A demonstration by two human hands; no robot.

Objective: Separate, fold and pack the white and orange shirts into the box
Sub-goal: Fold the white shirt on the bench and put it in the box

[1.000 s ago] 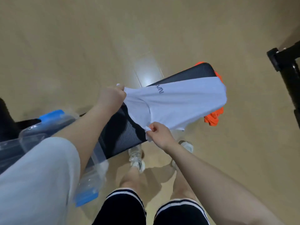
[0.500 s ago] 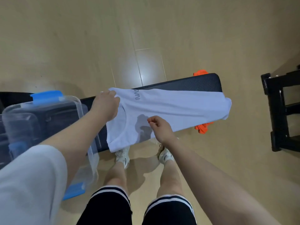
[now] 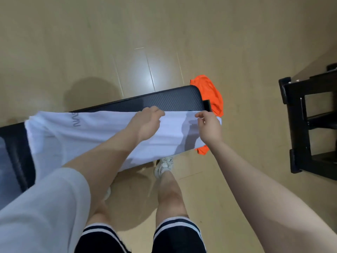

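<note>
The white shirt [image 3: 102,136] lies spread along the padded bench [image 3: 169,100], its long axis running with the bench's length, from the left end, where the grey lettering sits, to the right end. It covers the near long edge and hangs over it toward the person; the far long edge stays bare.

Both hands work the shirt's right-hand part. The left hand [image 3: 146,123] has its fingers curled over the shirt's far edge, about midway along the bench, and appears to grip the cloth there. The right hand [image 3: 209,126] pinches the same far edge close to the bench's right end, thumb and forefinger together. The 2 hands sit near each other along 1 line, so the coming fold likely turns on that line: far edge toward near edge, or right end toward the left.

The orange shirt [image 3: 212,94] lies bunched at the bench's right end, partly beneath the white one, nearest the right hand. The box cannot be made out with certainty at the left border.
</note>
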